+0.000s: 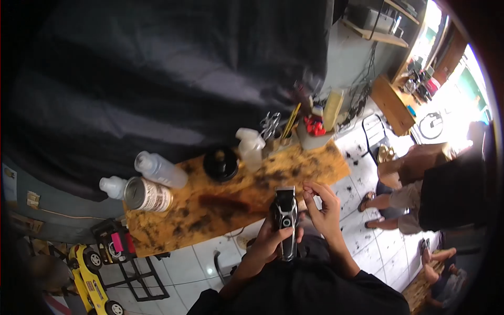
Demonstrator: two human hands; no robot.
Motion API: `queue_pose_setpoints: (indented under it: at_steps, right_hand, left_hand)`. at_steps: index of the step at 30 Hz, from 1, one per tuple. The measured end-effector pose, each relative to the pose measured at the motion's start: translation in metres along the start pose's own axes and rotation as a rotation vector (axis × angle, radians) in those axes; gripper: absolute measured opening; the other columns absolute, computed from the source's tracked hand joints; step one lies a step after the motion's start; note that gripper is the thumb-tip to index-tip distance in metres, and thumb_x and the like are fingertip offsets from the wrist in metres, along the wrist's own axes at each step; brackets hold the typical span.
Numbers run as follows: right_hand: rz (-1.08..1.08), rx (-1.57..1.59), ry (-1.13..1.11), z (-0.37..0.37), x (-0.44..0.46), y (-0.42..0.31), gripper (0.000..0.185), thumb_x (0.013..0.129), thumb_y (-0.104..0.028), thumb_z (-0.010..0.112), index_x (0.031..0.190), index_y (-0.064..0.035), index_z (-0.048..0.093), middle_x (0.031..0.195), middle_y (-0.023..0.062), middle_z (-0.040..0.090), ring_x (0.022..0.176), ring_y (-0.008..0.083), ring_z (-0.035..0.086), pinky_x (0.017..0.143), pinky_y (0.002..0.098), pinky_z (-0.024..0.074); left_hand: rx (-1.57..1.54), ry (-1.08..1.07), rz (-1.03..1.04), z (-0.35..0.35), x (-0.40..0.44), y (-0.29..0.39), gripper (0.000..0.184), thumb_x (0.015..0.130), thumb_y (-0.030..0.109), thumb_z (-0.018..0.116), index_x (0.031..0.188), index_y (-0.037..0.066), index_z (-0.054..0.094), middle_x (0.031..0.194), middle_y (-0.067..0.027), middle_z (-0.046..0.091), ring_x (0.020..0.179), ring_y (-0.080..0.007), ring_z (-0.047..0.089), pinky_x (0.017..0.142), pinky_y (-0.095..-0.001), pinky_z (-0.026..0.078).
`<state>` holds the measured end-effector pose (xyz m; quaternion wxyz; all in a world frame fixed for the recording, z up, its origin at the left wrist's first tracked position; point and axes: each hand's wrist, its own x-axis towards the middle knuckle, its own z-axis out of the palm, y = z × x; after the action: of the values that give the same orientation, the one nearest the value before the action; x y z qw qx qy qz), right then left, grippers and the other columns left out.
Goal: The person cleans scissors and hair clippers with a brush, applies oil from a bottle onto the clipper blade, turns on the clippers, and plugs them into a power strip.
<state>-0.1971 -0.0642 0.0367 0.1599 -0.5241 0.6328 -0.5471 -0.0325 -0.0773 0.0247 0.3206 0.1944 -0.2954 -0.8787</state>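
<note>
My left hand [272,237] is wrapped round a black and silver hair clipper [286,223], thumb on its front, blade end pointing away from me. Just right of the blade is my right hand [323,207], its thumb and fingertips close together; anything between them is too small to make out. Beyond both hands lies a wooden table [184,226] with dark blotches. On it are a dark reddish brush-like object [224,203], a round black container [220,164] and a clear spray bottle [251,149].
At the table's left stand a can [149,194] and plastic bottles [163,169]. A bin [315,137] of tools is at its right end. People [409,205] are at the right. A yellow toy car [89,281] is at lower left. Dark cloth [173,79] hangs behind.
</note>
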Motion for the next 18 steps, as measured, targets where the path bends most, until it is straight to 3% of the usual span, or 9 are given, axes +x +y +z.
queue_pose_setpoints:
  at_steps: [2, 4, 5, 8, 10, 12, 16, 18]
  right_hand:
    - [-0.010, 0.045, 0.014, -0.023, 0.028, 0.020, 0.021, 0.079, 0.005, 0.065, 0.101, 0.0029, 0.065, 0.089, 0.0127, 0.066, 0.081, 0.0199, 0.064, 0.073, 0.0272, 0.0498]
    - [-0.119, -0.072, 0.073, -0.053, 0.059, 0.057, 0.012, 0.083, 0.004, 0.061, 0.095, 0.0042, 0.063, 0.091, 0.0110, 0.065, 0.082, 0.0168, 0.061, 0.074, 0.0262, 0.0465]
    - [-0.082, 0.051, 0.107, -0.065, 0.074, 0.071, 0.011, 0.083, 0.006, 0.059, 0.093, 0.0036, 0.062, 0.091, 0.0106, 0.064, 0.081, 0.0176, 0.060, 0.074, 0.0265, 0.0458]
    - [-0.092, -0.001, 0.105, -0.098, 0.131, 0.114, 0.014, 0.084, 0.001, 0.060, 0.097, 0.0023, 0.062, 0.094, 0.0087, 0.065, 0.086, 0.0166, 0.059, 0.076, 0.0278, 0.0436]
    - [-0.035, 0.047, -0.019, -0.100, 0.171, 0.154, 0.022, 0.082, -0.004, 0.064, 0.105, -0.0006, 0.063, 0.097, 0.0072, 0.066, 0.088, 0.0160, 0.059, 0.076, 0.0286, 0.0436]
    - [-0.066, 0.068, -0.137, -0.090, 0.207, 0.177, 0.028, 0.082, -0.007, 0.066, 0.109, -0.0017, 0.062, 0.102, 0.0092, 0.065, 0.091, 0.0181, 0.061, 0.075, 0.0301, 0.0456]
    - [-0.123, 0.097, -0.387, -0.054, 0.256, 0.205, 0.043, 0.080, -0.012, 0.069, 0.121, -0.0037, 0.057, 0.113, 0.0134, 0.062, 0.101, 0.0251, 0.060, 0.078, 0.0323, 0.0488]
    - [-0.247, 0.081, -0.377, -0.032, 0.268, 0.212, 0.047, 0.078, -0.010, 0.069, 0.123, -0.0041, 0.055, 0.113, 0.0140, 0.061, 0.101, 0.0272, 0.059, 0.077, 0.0340, 0.0487]
  left_hand:
    - [0.032, 0.021, 0.040, 0.015, 0.028, -0.007, 0.054, 0.085, 0.009, 0.058, 0.133, 0.004, 0.034, 0.116, -0.0160, 0.053, 0.080, -0.0197, 0.059, 0.068, -0.0325, 0.051]
    - [0.158, -0.059, 0.012, 0.029, 0.062, -0.015, 0.061, 0.087, 0.008, 0.058, 0.138, 0.008, 0.024, 0.118, -0.0156, 0.051, 0.081, -0.0177, 0.059, 0.067, -0.0315, 0.052]
    - [0.150, -0.044, -0.001, 0.040, 0.077, -0.022, 0.060, 0.087, 0.008, 0.058, 0.137, 0.006, 0.025, 0.117, -0.0156, 0.052, 0.080, -0.0166, 0.059, 0.066, -0.0309, 0.052]
    - [0.180, -0.040, -0.069, 0.054, 0.124, -0.046, 0.059, 0.087, 0.009, 0.058, 0.136, 0.004, 0.026, 0.116, -0.0153, 0.053, 0.080, -0.0153, 0.059, 0.066, -0.0297, 0.052]
    - [0.234, 0.013, -0.069, 0.063, 0.156, -0.060, 0.056, 0.088, 0.008, 0.058, 0.135, 0.004, 0.027, 0.115, -0.0141, 0.053, 0.079, -0.0145, 0.059, 0.066, -0.0289, 0.051]
    - [0.197, 0.159, -0.039, 0.075, 0.182, -0.072, 0.050, 0.086, 0.009, 0.059, 0.129, 0.002, 0.034, 0.113, -0.0136, 0.053, 0.079, -0.0161, 0.058, 0.065, -0.0292, 0.051]
    - [0.201, 0.244, 0.010, 0.098, 0.215, -0.073, 0.045, 0.087, 0.009, 0.058, 0.127, 0.003, 0.036, 0.109, -0.0110, 0.053, 0.079, -0.0155, 0.058, 0.064, -0.0278, 0.050]
    - [0.209, 0.274, 0.019, 0.100, 0.225, -0.074, 0.046, 0.088, 0.009, 0.057, 0.128, 0.003, 0.036, 0.108, -0.0104, 0.052, 0.080, -0.0154, 0.057, 0.066, -0.0280, 0.050]
